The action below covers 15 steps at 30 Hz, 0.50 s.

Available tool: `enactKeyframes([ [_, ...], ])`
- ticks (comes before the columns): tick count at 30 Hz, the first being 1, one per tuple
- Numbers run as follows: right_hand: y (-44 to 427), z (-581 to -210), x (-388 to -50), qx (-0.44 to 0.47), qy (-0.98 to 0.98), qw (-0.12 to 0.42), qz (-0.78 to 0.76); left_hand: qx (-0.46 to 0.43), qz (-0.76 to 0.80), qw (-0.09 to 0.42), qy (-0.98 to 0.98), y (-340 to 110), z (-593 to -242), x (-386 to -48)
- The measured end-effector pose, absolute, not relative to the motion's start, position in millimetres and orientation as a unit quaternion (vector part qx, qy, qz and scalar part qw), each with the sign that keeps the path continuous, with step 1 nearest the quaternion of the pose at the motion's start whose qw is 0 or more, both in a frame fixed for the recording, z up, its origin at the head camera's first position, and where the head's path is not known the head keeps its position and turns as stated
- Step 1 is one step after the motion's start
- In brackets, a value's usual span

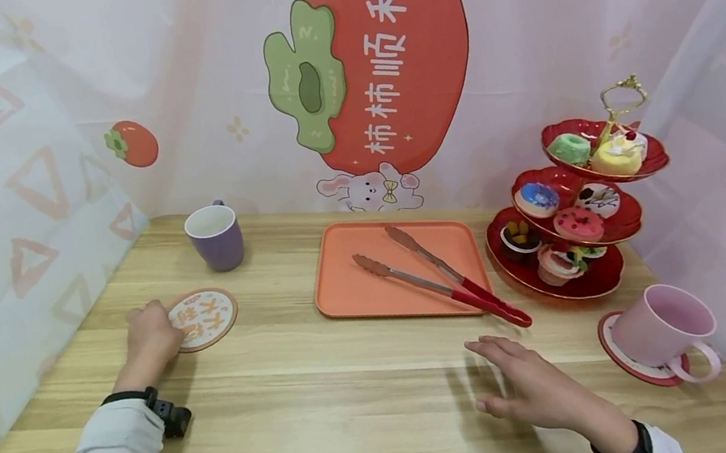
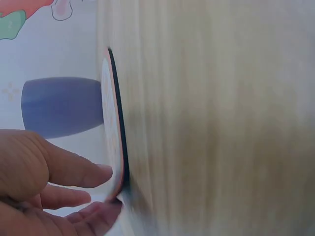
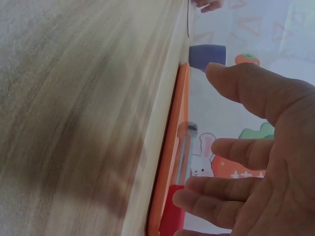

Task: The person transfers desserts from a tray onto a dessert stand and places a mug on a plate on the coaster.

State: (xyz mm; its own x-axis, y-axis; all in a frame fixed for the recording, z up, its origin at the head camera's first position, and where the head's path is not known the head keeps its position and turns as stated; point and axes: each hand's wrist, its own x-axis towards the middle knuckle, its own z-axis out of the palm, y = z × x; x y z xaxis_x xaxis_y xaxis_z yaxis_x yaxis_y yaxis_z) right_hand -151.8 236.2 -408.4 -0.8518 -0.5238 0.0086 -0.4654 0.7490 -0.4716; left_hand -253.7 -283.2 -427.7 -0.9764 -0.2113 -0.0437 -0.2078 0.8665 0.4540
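At the left of the head view, my left hand (image 1: 151, 335) pinches the near-left edge of a round printed coaster (image 1: 214, 315). The left wrist view has the thumb (image 2: 78, 171) on the coaster's (image 2: 111, 115) printed face and a fingertip at its rim, where the dark underside shows. Behind the coaster stands a purple mug (image 1: 219, 240), upright. My right hand (image 1: 539, 391) hovers above the table at the lower right, fingers spread and holding nothing. Nearest to it are the red handles of metal tongs (image 1: 422, 280), which lie across an orange tray (image 1: 338, 299) and overhang its front edge.
A three-tier red stand (image 1: 603, 278) with several toy cakes and pastries stands at the back right. In front of it, a pink mug (image 1: 659, 328) sits on another round coaster (image 1: 609, 339). Printed cloth (image 1: 211, 85) encloses the wooden table (image 1: 336, 431) at the back and sides.
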Motion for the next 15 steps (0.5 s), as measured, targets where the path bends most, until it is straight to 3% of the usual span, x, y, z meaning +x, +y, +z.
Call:
enactKeyframes([
  [15,235.9,-407.8,-150.5,-0.26,0.934,0.074,-0.233,0.115,-0.277,0.03,-0.954,-289.7,-422.8,-249.3],
])
